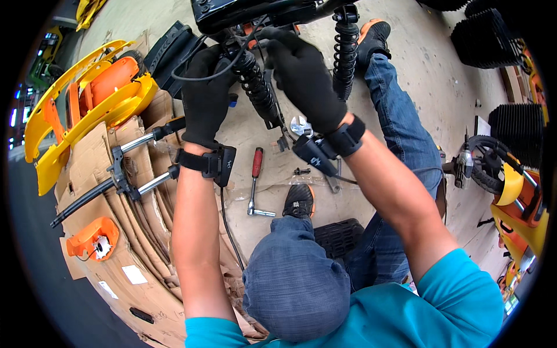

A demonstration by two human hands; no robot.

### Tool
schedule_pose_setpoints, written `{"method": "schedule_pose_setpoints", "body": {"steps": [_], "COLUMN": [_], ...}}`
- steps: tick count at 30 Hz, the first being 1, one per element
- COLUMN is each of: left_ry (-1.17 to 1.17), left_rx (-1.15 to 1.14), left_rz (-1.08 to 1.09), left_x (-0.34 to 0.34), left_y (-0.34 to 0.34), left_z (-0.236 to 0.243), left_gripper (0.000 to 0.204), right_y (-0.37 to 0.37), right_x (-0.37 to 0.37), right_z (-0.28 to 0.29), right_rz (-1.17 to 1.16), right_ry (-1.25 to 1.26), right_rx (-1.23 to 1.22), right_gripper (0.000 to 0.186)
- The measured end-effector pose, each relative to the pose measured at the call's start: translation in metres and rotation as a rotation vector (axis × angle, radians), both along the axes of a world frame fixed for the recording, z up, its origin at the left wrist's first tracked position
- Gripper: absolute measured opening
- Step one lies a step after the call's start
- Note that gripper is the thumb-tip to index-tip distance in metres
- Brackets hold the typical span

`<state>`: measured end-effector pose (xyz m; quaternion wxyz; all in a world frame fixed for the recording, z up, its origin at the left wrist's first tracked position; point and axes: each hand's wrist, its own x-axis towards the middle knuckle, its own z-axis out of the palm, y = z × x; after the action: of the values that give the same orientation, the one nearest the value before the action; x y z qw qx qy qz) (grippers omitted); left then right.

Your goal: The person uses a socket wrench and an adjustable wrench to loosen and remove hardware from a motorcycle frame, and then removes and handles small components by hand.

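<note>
Both my hands wear black gloves and work under a dark vehicle frame (232,17) at the top. My left hand (204,84) is at the upper end of the left coil-spring shock absorber (255,87), its fingers bent and partly hidden. A black cable (217,74) loops across that hand. My right hand (304,75) reaches in from the other side, fingers curled together beside the shock's top; what they pinch is hidden. A second shock absorber (345,52) hangs to the right. An adjustable wrench (300,126) lies below, close to my right wrist.
A red-handled socket wrench (256,165) and a bolt (301,171) lie on the floor by my shoe. Flattened cardboard (87,174) on the left carries a fork assembly (125,168), an orange part (96,238) and yellow body panels (116,104). A power drill (464,162) and wheel (487,165) stand right.
</note>
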<state>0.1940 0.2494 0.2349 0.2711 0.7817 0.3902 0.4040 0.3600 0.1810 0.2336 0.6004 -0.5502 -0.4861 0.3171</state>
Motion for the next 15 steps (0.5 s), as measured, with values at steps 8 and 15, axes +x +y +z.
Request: {"method": "schedule_pose_setpoints", "body": {"steps": [8,15], "left_ry": [-0.109,-0.104], "left_rx": [-0.122,-0.14], "left_rz": [0.0,0.007], "left_x": [0.003,-0.014], "left_y": [-0.008,0.0], "left_z": [0.012,0.004], "left_gripper": [0.023,0.023], "right_y": [0.0,-0.005], "right_x": [-0.014,-0.008], "right_z": [-0.005,0.012], "right_rz": [0.023,0.157], "right_ry": [0.016,0.053], "right_rx": [-0.011,-0.081], "right_gripper": [0.038,0.032]}}
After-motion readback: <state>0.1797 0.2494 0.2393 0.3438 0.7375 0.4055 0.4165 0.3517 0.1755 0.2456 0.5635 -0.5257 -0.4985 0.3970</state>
